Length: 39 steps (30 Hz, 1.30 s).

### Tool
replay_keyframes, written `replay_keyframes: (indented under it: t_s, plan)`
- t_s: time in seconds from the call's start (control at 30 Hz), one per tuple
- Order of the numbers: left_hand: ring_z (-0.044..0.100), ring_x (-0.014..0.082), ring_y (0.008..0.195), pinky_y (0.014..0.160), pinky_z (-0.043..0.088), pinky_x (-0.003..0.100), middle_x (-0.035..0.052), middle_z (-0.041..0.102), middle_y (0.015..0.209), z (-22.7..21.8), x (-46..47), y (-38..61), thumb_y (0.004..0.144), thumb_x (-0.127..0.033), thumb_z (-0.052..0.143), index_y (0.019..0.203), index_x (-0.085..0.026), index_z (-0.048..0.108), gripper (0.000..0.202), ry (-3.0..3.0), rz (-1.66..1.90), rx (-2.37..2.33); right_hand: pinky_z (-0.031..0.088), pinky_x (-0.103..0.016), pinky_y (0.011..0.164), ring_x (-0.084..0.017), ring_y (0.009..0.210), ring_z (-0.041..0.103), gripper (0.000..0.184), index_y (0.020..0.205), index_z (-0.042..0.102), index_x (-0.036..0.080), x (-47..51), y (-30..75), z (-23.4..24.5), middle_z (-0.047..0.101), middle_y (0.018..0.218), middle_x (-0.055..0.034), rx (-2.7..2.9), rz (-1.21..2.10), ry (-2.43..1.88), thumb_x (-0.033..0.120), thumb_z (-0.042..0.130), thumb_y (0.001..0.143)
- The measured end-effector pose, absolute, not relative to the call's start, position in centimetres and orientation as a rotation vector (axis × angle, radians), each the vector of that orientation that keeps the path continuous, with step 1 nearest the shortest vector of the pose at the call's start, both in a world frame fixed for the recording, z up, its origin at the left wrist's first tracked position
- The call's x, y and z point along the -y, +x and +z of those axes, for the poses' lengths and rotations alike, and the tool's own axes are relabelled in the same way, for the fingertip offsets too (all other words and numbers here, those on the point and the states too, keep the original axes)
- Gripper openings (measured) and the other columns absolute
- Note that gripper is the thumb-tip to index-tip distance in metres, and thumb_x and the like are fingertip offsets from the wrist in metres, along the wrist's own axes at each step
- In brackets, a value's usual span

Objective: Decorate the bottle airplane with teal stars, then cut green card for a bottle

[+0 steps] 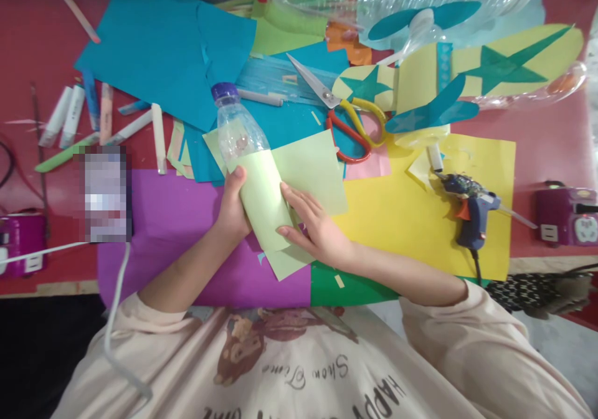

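Observation:
A clear plastic bottle (240, 134) with a purple cap lies tilted over the coloured sheets, its cap pointing up and left. Pale green paper (261, 188) wraps around its body, and a flat part of the same colour spreads out to the right beneath it. My left hand (235, 204) grips the wrapped bottle from the left, thumb on top of the paper. On the other side, my right hand (317, 229) lies with fingers stretched and apart, fingertips touching the paper's right side. Just beyond are scissors (337, 103) with red and yellow handles, lying spread.
A blue hot glue gun (476, 213) lies on yellow paper (397, 220) at right. Behind it is a paper-covered bottle plane (420, 83) with green stars. Several markers (72, 117) and a phone (107, 195) with a cable are at left. Purple paper (172, 220) lies in front.

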<state>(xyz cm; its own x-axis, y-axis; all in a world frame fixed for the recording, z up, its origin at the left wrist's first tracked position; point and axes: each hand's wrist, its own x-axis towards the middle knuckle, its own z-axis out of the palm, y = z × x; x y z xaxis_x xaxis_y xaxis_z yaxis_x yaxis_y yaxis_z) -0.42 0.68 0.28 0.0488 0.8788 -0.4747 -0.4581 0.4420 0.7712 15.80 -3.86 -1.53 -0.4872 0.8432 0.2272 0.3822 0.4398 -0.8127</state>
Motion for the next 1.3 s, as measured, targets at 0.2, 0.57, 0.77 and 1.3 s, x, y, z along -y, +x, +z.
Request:
replay_keyframes:
  t_s: [0.2, 0.57, 0.77, 1.3]
  plan:
    - [0.064, 0.0355, 0.111, 0.084, 0.054, 0.038, 0.0061, 0.075, 0.092, 0.3, -1.0, -0.3, 0.065, -0.065, 0.068, 0.095, -0.023, 0.067, 0.052, 0.476, 1.058, -1.081, 0.049, -0.049, 0.107, -0.029, 0.128, 0.055, 0.063, 0.154, 0.030, 0.021, 3.7, 16.0, -1.1, 0.057, 0.140, -0.0164, 2.059, 0.974, -1.107, 0.051, 0.038, 0.099]
    - [0.059, 0.0361, 0.119, 0.091, 0.053, 0.038, 0.0006, 0.075, 0.096, 0.0, -1.7, -1.1, 0.068, -0.054, 0.070, 0.107, -0.026, 0.066, 0.048, 0.421, 1.164, -1.020, 0.053, -0.047, 0.099, -0.027, 0.117, 0.060, 0.055, 0.141, 0.051, 0.020, 2.3, 17.0, -0.4, 0.064, 0.127, -0.0151, 1.975, 1.025, -1.162, 0.052, 0.037, 0.099]
    - [0.050, 0.0338, 0.131, 0.097, 0.051, 0.038, -0.0011, 0.074, 0.103, 1.0, -2.4, -1.8, 0.069, -0.043, 0.067, 0.109, -0.029, 0.066, 0.042, 0.474, 1.224, -1.013, 0.053, -0.049, 0.095, -0.029, 0.110, 0.062, 0.060, 0.125, 0.061, 0.023, 1.3, 17.9, -0.2, 0.068, 0.120, -0.0127, 1.874, 0.927, -1.230, 0.068, 0.049, 0.087]
    - [0.053, 0.0303, 0.132, 0.100, 0.053, 0.039, -0.0023, 0.075, 0.100, 1.6, -2.7, -2.5, 0.062, -0.031, 0.073, 0.102, -0.031, 0.069, 0.040, 0.534, 1.318, -0.985, 0.056, -0.040, 0.094, -0.025, 0.116, 0.057, 0.068, 0.128, 0.052, 0.027, 0.3, 18.0, -1.1, 0.054, 0.132, -0.0119, 1.374, 1.358, -1.261, 0.070, 0.063, 0.076]
